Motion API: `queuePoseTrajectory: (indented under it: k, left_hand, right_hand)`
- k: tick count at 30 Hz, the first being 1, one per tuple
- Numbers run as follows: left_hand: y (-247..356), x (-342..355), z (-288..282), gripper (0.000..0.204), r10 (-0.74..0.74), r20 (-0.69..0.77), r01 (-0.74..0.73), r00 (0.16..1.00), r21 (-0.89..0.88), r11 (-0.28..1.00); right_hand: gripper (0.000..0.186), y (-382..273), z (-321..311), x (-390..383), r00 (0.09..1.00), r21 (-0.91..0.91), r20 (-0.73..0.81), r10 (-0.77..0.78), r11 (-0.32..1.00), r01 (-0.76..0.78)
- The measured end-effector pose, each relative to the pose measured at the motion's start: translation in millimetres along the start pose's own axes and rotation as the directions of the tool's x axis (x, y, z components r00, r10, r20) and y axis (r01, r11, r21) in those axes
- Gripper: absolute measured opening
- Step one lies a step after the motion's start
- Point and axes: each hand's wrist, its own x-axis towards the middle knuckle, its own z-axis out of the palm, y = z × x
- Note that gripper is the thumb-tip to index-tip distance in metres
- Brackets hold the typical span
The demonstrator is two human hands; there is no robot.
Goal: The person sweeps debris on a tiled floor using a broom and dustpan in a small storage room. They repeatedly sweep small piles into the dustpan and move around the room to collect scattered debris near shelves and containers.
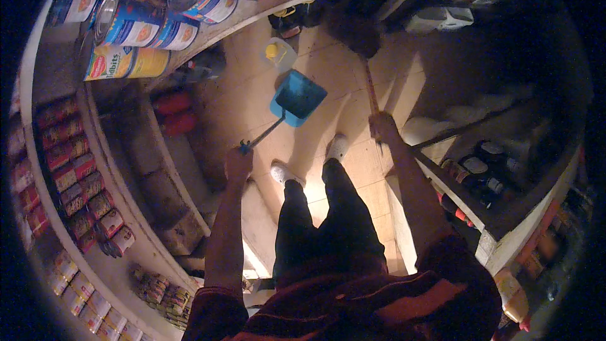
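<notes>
Dark red shirt (341, 306) is closest, at the bottom of the frame. Left grip (237, 163) is wrapped around the stick of a blue dustpan (299, 98), which slants up and right from it. Right grip (383, 127) is curled around a broom (370, 83); its stick goes up and a bit left to a dark brush, apart from the dustpan. Left grip is nearer the dustpan. Just above sits a yellow-capped jug (286, 57). Upper-left blue cans (129, 17) have printed food labels.

Left hand (238, 163), right hand (384, 128) curled, both outstretched
</notes>
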Motion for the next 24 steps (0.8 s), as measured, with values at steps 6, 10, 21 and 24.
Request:
queuePoseTrajectory:
  k: [6,10,21,24]
  left_hand:
    - [-12.5,-15.1,-14.4,0.036,-0.130,-0.065,0.121,0.989,-0.127,0.984]
    - [-11.3,-1.7,-18.6,0.036,-0.145,-0.060,0.141,0.988,-0.059,0.988]
    - [3.3,2.5,-21.6,0.035,-0.175,-0.041,0.175,0.984,-0.024,0.984]
    - [-0.1,4.1,-23.0,0.036,-0.135,-0.050,0.135,0.990,-0.004,0.991]
  right_hand:
    - [0.012,44.1,43.6,-23.3,0.987,0.048,0.136,0.091,0.994,-0.098]
    - [0.055,30.1,54.4,-154.0,0.947,0.181,-0.078,0.311,0.939,-0.293]
    - [0.019,-55.2,45.3,-59.1,0.967,0.126,0.071,0.245,0.959,-0.252]
    - [0.018,-60.2,33.6,-86.1,0.994,-0.288,-0.095,0.045,0.955,-0.070]
